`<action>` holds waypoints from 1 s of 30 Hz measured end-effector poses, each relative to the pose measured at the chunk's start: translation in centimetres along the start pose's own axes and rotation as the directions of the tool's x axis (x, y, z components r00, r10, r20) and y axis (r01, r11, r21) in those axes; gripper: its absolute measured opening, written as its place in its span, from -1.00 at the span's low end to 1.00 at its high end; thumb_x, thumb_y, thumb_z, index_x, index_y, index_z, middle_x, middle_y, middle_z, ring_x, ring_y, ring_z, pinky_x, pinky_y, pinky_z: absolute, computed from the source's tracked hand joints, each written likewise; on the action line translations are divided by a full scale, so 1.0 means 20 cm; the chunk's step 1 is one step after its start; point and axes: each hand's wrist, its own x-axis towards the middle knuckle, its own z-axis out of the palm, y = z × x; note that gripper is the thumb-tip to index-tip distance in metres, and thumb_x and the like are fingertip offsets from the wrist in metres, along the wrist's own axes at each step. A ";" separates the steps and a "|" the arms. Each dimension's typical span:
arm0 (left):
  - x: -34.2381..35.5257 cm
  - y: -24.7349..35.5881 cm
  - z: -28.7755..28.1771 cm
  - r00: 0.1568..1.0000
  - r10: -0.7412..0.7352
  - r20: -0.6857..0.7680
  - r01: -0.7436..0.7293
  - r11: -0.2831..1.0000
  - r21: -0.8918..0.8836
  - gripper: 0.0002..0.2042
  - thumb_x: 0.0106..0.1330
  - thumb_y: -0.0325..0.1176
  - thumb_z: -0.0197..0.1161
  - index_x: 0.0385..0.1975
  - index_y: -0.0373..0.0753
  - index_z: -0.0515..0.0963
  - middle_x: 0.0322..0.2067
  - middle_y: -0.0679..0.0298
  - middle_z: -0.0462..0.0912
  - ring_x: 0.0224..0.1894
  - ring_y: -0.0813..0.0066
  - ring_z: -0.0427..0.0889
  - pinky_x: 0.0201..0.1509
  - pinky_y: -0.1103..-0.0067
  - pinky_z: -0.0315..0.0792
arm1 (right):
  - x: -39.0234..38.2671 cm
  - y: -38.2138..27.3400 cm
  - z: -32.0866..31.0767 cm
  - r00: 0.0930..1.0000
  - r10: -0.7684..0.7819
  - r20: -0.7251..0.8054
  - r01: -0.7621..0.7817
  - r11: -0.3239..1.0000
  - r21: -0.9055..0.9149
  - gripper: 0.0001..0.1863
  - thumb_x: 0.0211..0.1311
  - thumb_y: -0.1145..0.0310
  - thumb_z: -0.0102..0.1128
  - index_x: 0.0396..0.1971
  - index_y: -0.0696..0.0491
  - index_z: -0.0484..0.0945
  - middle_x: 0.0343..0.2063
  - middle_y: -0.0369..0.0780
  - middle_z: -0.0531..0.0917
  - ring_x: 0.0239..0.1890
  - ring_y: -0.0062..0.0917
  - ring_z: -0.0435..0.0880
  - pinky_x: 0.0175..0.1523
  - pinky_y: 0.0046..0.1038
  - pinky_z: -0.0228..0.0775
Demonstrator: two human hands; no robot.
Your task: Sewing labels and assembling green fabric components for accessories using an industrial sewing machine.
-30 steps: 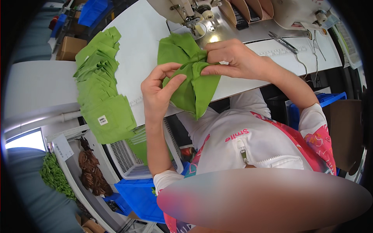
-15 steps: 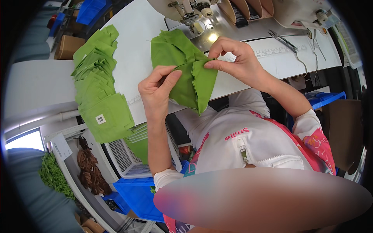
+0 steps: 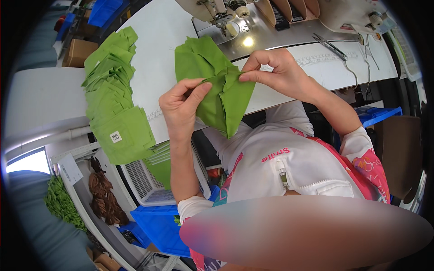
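Note:
My left hand (image 3: 183,101) pinches the edge of a green fabric piece (image 3: 233,104) between thumb and fingers. My right hand (image 3: 275,72) pinches the same piece further right, along a folded seam across its middle. The cloth lies partly on the white table (image 3: 153,49), its lower point hanging past the front edge. Just beyond it is a sewing machine (image 3: 210,11) with a steel plate (image 3: 266,38). Left of my hands lies an overlapping pile of green cut pieces (image 3: 108,99), one with a white label.
Scissors (image 3: 330,47) and cords lie at the right; cardboard holders (image 3: 278,11) stand behind the plate. Below left are a white basket (image 3: 142,180) with green fabric and a blue bin (image 3: 158,228). Another blue bin (image 3: 375,115) sits below right.
Both hands and the fabric have shifted slightly left over the last second, and my fingers have drawn a little apart along the seam, keeping hold of the cloth.

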 end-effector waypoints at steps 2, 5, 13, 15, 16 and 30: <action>0.00 0.00 0.01 1.000 0.007 -0.018 -0.006 0.999 0.039 -0.90 0.10 -0.57 0.35 -0.39 -0.40 0.62 -0.53 0.46 0.56 -0.49 0.79 0.40 -0.41 0.81 0.25 | 0.00 0.02 0.00 0.998 -0.060 -0.016 0.060 0.998 -0.014 -0.86 0.13 0.39 0.27 -0.43 0.17 0.59 -0.54 -0.25 0.65 -0.46 -0.65 0.59 -0.35 -0.58 0.40; 0.00 -0.01 0.01 0.999 0.046 -0.026 -0.045 0.998 0.049 -0.91 0.10 -0.57 0.36 -0.42 -0.40 0.61 -0.55 0.48 0.53 -0.50 0.80 0.38 -0.42 0.81 0.25 | 0.00 0.02 -0.01 0.999 -0.043 0.011 0.043 0.999 -0.019 -0.85 0.14 0.38 0.27 -0.42 0.17 0.59 -0.53 -0.26 0.65 -0.45 -0.66 0.59 -0.33 -0.59 0.40; 0.02 -0.02 -0.04 0.998 -0.062 0.034 0.063 0.997 -0.048 -0.87 0.10 -0.57 0.35 -0.35 -0.40 0.63 -0.54 0.48 0.54 -0.49 0.79 0.39 -0.42 0.81 0.26 | 0.01 0.04 -0.04 0.997 0.033 0.065 -0.039 0.994 0.102 -0.84 0.17 0.38 0.24 -0.38 0.18 0.61 -0.52 -0.27 0.66 -0.42 -0.70 0.58 -0.29 -0.60 0.40; 0.02 0.00 -0.06 0.995 -0.086 0.056 0.086 0.996 -0.008 -0.87 0.12 -0.57 0.33 -0.32 -0.39 0.63 -0.52 0.47 0.55 -0.47 0.79 0.41 -0.40 0.81 0.26 | 0.02 0.04 -0.05 0.997 0.034 0.072 -0.043 0.991 0.124 -0.84 0.17 0.38 0.23 -0.37 0.18 0.62 -0.51 -0.28 0.66 -0.41 -0.71 0.58 -0.28 -0.61 0.40; 0.02 0.01 -0.08 0.991 -0.111 0.075 0.109 0.994 0.033 -0.86 0.13 -0.57 0.31 -0.30 -0.39 0.63 -0.50 0.45 0.56 -0.45 0.78 0.42 -0.38 0.81 0.27 | 0.02 0.04 -0.05 0.996 0.046 0.073 -0.053 0.994 0.100 -0.85 0.17 0.39 0.24 -0.41 0.19 0.61 -0.51 -0.29 0.66 -0.41 -0.72 0.56 -0.27 -0.62 0.39; 0.38 0.26 -0.23 0.919 0.025 0.393 -0.386 0.254 0.887 -0.88 0.11 -0.35 0.28 -0.38 -0.19 0.63 -0.46 0.26 0.64 -0.41 0.46 0.59 -0.24 0.53 0.36 | 0.13 0.14 0.40 0.777 -0.625 0.075 0.596 0.690 -0.411 -0.63 -0.10 0.58 0.17 -0.17 0.19 0.47 -0.39 -0.10 0.65 -0.32 -0.32 0.68 -0.29 -0.44 0.56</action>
